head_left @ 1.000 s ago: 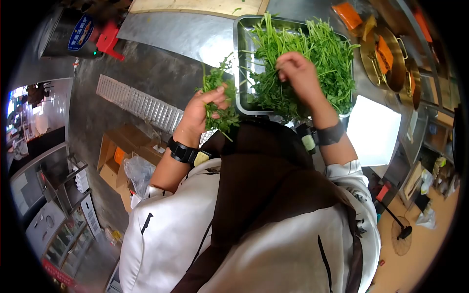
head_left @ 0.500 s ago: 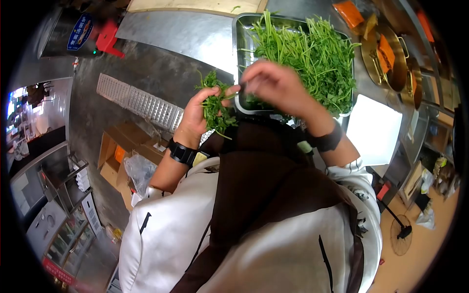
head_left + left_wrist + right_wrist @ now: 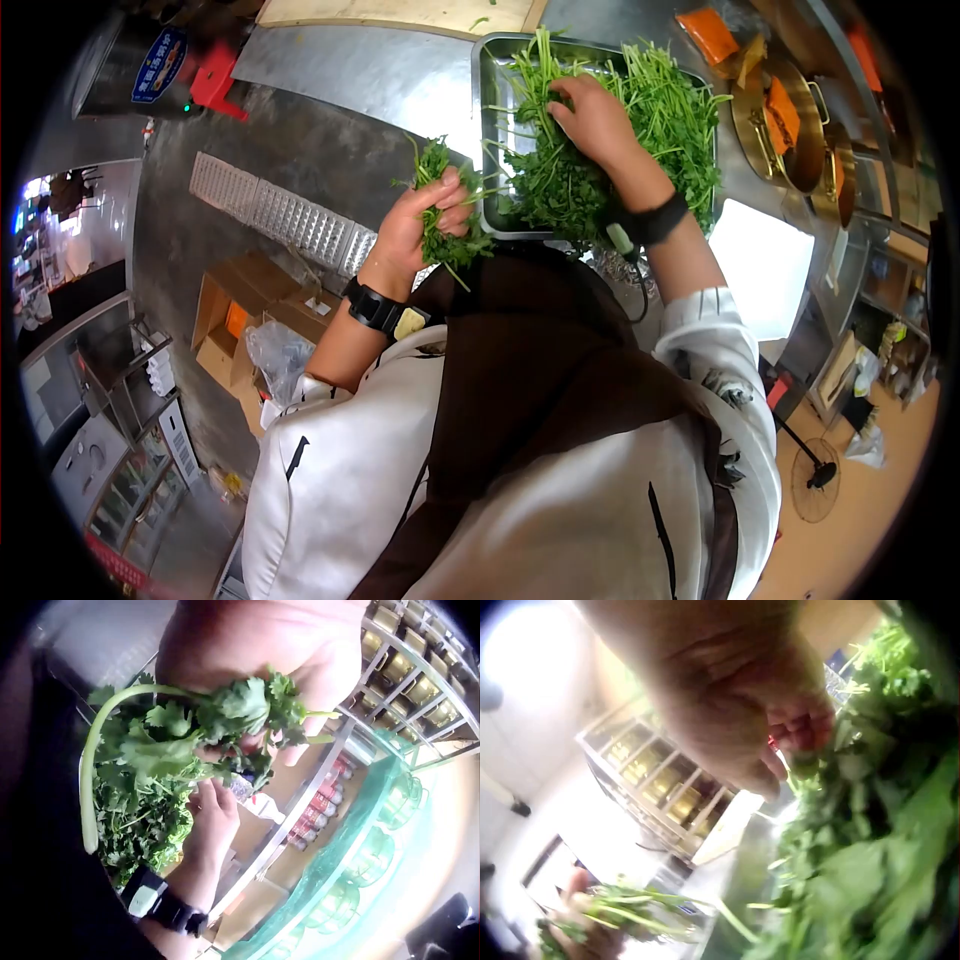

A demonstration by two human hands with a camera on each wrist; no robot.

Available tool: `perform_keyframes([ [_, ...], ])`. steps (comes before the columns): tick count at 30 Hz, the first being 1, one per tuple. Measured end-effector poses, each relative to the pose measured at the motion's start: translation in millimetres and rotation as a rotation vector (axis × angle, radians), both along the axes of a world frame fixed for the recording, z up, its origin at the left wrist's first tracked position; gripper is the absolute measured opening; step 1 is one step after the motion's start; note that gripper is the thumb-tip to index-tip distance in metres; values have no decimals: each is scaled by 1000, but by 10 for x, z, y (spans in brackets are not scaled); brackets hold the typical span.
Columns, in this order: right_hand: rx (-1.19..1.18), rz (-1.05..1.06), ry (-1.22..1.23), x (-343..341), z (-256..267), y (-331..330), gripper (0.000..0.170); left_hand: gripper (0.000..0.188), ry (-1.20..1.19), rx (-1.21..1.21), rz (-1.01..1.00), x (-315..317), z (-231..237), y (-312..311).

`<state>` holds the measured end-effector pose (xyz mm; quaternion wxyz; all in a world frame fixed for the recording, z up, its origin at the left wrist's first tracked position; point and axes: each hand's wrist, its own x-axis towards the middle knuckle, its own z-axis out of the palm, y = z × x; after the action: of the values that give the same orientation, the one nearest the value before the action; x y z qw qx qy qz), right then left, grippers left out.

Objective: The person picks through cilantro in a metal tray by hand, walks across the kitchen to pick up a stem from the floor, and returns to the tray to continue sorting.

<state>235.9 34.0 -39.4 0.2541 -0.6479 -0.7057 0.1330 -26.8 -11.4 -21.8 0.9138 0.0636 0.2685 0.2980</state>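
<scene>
My left hand (image 3: 425, 215) grips a small bunch of cilantro (image 3: 436, 245) left of a metal tray (image 3: 480, 130). In the left wrist view, leaves and one thick bent stem (image 3: 90, 772) of the bunch hang out below the palm. The tray holds a big heap of cilantro (image 3: 675, 130), stems toward the far side and leaves toward me. Over the heap's left part reaches my right hand (image 3: 597, 118), its thumb and forefinger apart at the stems. In the right wrist view its fingers (image 3: 802, 735) bend loosely close beside the greens.
A wooden board (image 3: 400, 12) lies on the metal counter beyond the tray. On the right stand brass-coloured pans (image 3: 808, 150) with orange packets and a white box (image 3: 765, 265). To the left on the floor are open cardboard boxes (image 3: 240, 300), below a perforated drain cover (image 3: 300, 215).
My right hand went from the heap to the bunch at my left hand, then back over the stems in the tray. The left hand keeps its hold in nearly the same place.
</scene>
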Motion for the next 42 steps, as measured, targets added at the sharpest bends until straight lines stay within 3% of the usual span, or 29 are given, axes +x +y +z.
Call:
perform_keyframes([
  [1, 32, -28, -150, 24, -58, 65, 20, 15, 46, 36, -31, -12, 17, -1],
  [2, 32, -27, -149, 29, -96, 112, 20, 7, 19, 55, -38, -42, -52, -16],
  [4, -79, 22, -251, 3, -154, 181, 16, 11, 58, 70, -55, -50, 42, -14],
  [9, -51, -11, -114, 146, -139, 240, 12, 27, 100, 135, -108, -136, 66, -48],
  [11, -206, -119, 586, 251, 11, 192, 11, 24, 83, 82, -54, -152, 20, -70],
  [12, -326, -166, 804, 303, 151, 146, 12, 24, 79, 85, -54, -157, 6, -71],
  [13, -321, -167, 800, 361, 186, 122, 12, 26, 75, 61, -33, -161, -8, -66],
  [15, -317, -165, 1307, 424, 248, 64, 12, 28, 70, 37, -18, -149, -8, -58],
  [17, -294, -147, 1398, 389, 355, -23, 12, 25, 54, 38, -35, -125, 12, -32],
  [20, -244, -118, 1053, 296, 343, -90, 13, 27, 81, 95, -57, -35, 71, -8],
  [21, -240, -121, 1054, 300, 281, -91, 13, 27, 81, 96, -61, -7, 89, 3],
  [24, 70, -344, 217, 350, 126, -33, 18, 28, 104, 90, -60, 44, 108, 3],
  [25, 70, -347, 217, 359, 103, -13, 18, 28, 105, 85, -60, 53, 107, 1],
  [27, 259, -278, -168, 298, 98, 29, 16, 28, 107, 81, -58, 57, 99, -1],
  [31, 270, -66, -190, -8, 167, 56, 26, 28, 137, 89, -82, 18, 69, -34],
  [33, 247, 224, -401, -157, 102, 95, 28, 27, 149, 68, -65, -14, 66, -61],
  [37, 124, 213, -464, -138, -204, 272, 9, 26, 190, 84, -32, -70, 115, -84],
  [39, 190, 190, -320, -115, -115, 258, 4, 26, 210, 97, -9, -113, 126, -96],
  [42, -365, -110, 928, 52, 278, 156, 9, 26, 199, 65, 34, -149, 107, -113],
])
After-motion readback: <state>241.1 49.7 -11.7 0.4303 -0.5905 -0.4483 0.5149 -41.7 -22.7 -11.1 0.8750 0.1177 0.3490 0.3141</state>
